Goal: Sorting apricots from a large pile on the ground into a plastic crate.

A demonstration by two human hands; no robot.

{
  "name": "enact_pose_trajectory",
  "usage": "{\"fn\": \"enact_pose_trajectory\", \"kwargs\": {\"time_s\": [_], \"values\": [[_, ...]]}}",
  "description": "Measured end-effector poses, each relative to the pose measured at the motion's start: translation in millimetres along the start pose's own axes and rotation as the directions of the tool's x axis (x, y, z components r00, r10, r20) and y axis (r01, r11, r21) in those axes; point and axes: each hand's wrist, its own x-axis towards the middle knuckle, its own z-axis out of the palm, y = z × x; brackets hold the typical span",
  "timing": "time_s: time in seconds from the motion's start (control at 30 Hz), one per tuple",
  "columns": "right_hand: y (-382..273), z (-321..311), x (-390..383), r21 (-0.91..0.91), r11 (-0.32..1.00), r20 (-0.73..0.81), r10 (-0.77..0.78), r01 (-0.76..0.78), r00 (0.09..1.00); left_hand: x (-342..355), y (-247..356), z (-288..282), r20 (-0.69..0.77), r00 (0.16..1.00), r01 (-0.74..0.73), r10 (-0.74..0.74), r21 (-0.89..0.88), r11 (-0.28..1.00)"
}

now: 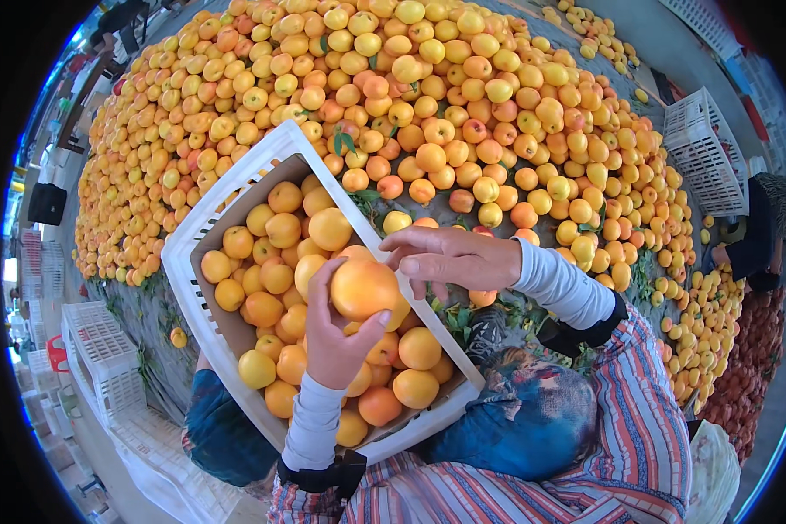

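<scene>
Over the white plastic crate [236, 194], my left hand [334, 342] grips a large orange [364, 290], thumb and fingers on its sides. My right hand [463, 258] hovers just to the right, above the crate's rim; its fingers stretch toward that orange and no fruit shows in them. Beneath the hands the crate, lined with brown cardboard, holds many loose oranges [275, 277], partly hidden by my left hand and wrist. The crate sits tilted in view between my knees.
A huge heap of oranges [393, 70] spreads beyond the crate, with green leaves among the fruit. White crates [105, 367] stand at the left, another white crate [706, 153] at the right. A person [764, 231] is at the right edge, near a reddish-brown pile [747, 375].
</scene>
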Motion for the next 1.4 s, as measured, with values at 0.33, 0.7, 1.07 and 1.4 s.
{"fn": "enact_pose_trajectory", "kwargs": {"time_s": [0.33, 0.7, 1.07, 1.4], "values": [[17, 0, 3, 0.027, 0.996, -0.138, 0.085, -0.082, 0.987, -27, -30, -96, -0.207, 0.934, 0.151, -0.292, -0.512, 0.846], [45, 1, -2, 0.094, 0.986, -0.198, 0.151, -0.135, 0.968, -49, -14, -172, -0.530, 0.835, -0.029, -0.148, -0.310, 0.950], [43, -2, -11, 0.142, 0.976, -0.298, 0.203, -0.167, 0.933, -50, -20, -191, -0.515, 0.844, 0.115, -0.153, -0.105, 0.988], [-65, 34, 94, -0.400, 0.917, 0.147, 0.072, -0.007, 0.986, -40, -8, -164, -0.551, 0.818, -0.019, 0.167, 0.264, 0.964]]}}
